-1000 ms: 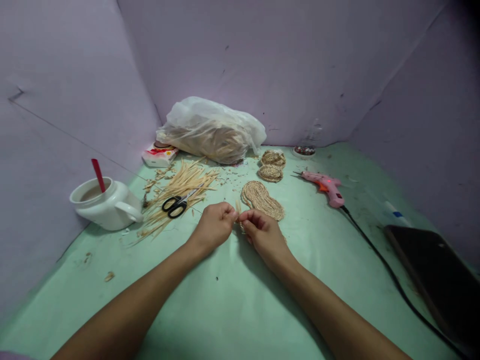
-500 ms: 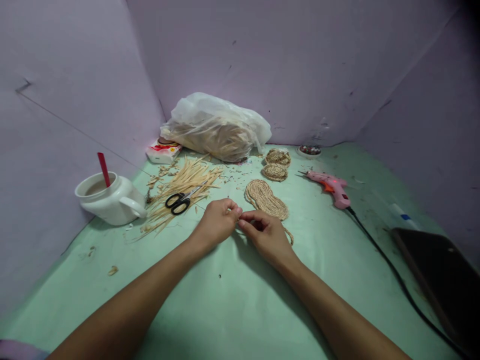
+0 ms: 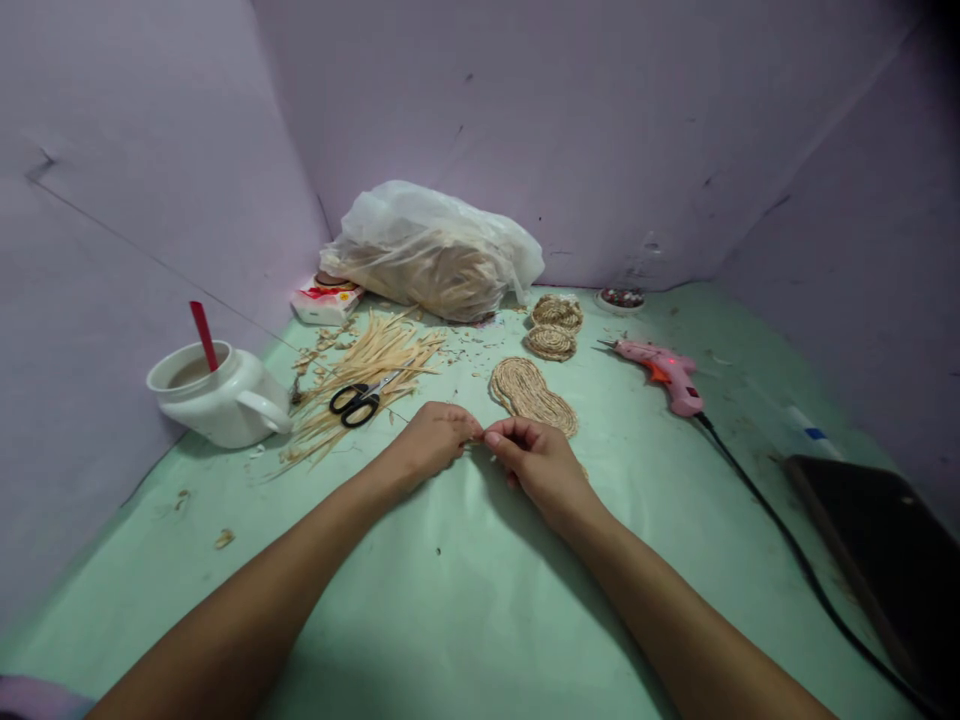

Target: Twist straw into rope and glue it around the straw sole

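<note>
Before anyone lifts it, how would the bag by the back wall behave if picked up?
The bag would probably sag and change shape, since its thin plastic is wrinkled. It looks light for its size, as what shows through resembles dry strips. It seems unlikely to roll, lying slumped and broad on the table.

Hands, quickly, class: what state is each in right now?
Left hand: closed, fingertips pinched; anything held is too small to tell.
Right hand: closed, thumb and finger pinched; what it holds can't be told.
</note>
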Motion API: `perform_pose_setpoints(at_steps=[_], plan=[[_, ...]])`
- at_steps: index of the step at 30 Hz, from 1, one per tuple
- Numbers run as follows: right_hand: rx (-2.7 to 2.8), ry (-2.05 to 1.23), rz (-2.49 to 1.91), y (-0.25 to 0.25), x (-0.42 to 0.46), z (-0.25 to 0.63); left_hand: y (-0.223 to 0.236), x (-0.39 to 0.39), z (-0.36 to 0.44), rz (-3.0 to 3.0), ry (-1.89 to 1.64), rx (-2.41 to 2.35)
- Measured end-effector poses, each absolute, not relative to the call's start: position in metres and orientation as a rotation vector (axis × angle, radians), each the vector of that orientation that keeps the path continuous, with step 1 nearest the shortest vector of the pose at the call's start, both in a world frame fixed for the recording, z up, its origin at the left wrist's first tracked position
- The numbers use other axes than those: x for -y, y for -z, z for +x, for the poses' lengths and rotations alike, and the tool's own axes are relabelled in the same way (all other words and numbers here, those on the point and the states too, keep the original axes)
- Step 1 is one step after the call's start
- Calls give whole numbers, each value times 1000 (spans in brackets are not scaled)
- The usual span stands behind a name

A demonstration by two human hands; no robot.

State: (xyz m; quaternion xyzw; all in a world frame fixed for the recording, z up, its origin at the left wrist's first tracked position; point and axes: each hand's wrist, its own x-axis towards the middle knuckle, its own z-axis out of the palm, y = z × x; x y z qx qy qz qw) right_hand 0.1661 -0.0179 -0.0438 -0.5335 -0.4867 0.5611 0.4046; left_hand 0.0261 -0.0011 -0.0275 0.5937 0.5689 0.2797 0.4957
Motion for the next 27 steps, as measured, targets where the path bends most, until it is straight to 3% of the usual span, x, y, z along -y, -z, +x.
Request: perform_pose_setpoints(at_steps=[18,27], plan=[[1241,-1423,-1152,43,22,167,29,-1,22,1605,-591,-1409],[1076,-1474,-1344,44,19,160,5,5,15,1656,-673,-1455]])
